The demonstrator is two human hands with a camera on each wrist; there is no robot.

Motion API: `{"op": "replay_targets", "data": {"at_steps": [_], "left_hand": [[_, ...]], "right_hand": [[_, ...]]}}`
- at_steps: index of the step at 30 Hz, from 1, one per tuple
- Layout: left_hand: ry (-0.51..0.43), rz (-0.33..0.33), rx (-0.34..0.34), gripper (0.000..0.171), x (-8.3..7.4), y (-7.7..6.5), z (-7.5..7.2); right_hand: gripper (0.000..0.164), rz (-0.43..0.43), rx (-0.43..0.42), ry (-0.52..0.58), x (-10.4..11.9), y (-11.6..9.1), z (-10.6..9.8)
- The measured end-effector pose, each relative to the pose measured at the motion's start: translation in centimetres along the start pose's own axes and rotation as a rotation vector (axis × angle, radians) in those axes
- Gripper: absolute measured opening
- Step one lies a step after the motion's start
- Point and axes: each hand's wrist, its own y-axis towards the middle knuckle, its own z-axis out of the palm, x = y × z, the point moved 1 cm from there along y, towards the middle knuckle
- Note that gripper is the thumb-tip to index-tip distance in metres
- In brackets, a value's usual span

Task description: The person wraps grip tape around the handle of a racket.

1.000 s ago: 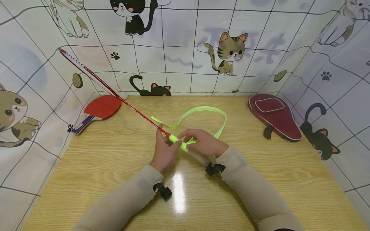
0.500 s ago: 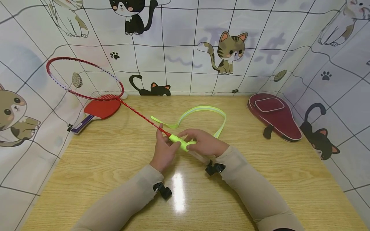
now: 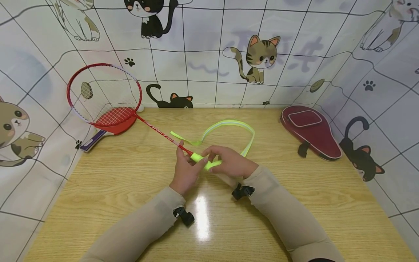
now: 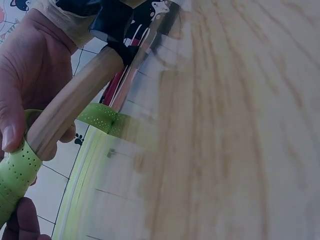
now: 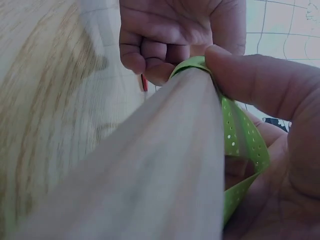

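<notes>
A red badminton racket [image 3: 157, 129] slants across the table, head to the far left. Perforated lime-green grip tape [image 4: 17, 175] covers the upper handle; below it the wooden handle [image 4: 75, 97] is bare. My left hand [image 3: 185, 168] holds the wrapped part between thumb and fingers. My right hand [image 3: 235, 162] pinches the tape at the edge of the wrapping, thumb pressed on it in the right wrist view. From there the loose tape passes under the right fingers and its long tail [image 3: 229, 123] curves over the table behind the hands.
A red table tennis bat [image 3: 122, 126] lies at the back left, partly behind the racket's strings. At its far side sits a white ball [image 3: 141, 108]. A dark red bat case [image 3: 311, 131] lies at the back right. Cat-patterned sheeting [image 3: 203, 43] walls three sides.
The racket has turned about its shaft: its head went from edge-on to showing its strings broadly. Both hands stay nearly in place, and the tape's tail has shifted slightly.
</notes>
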Motion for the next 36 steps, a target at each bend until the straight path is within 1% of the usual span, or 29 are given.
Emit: {"op": "replay_targets", "data": {"at_steps": [2, 8, 12, 19, 23, 30, 33, 36], "left_hand": [[-0.001, 0.004, -0.003, 0.106, -0.06, -0.02, 0.02], [0.039, 0.045, -0.004, 0.103, -0.30, -0.11, 0.04], [0.034, 0.056, -0.003, 0.102, -0.25, -0.02, 0.04], [0.025, 0.052, -0.004, 0.099, -0.28, 0.04, 0.02], [0.001, 0.043, 0.001, 0.099, -0.17, 0.18, 0.01], [-0.030, 0.035, 0.001, 0.101, 0.06, 0.37, -0.06], [-0.032, 0.035, 0.006, 0.101, 0.06, 0.29, -0.07], [-0.028, 0.033, 0.014, 0.103, 0.01, 0.21, -0.11]], "right_hand": [[0.048, 0.001, 0.000, -0.009, -0.02, 0.02, 0.00], [0.047, -0.001, 0.008, -0.014, 0.23, -0.05, -0.21], [0.048, 0.012, 0.012, -0.022, 0.16, -0.09, -0.29], [0.053, 0.034, -0.004, -0.032, 0.11, -0.11, -0.51], [0.052, 0.043, -0.002, -0.030, 0.03, -0.12, -0.53], [0.054, 0.063, 0.046, 0.021, 0.13, -0.20, -0.48], [0.053, 0.057, 0.047, 0.025, 0.19, -0.23, -0.49], [0.051, 0.033, 0.029, -0.001, 0.05, -0.20, -0.48]]}}
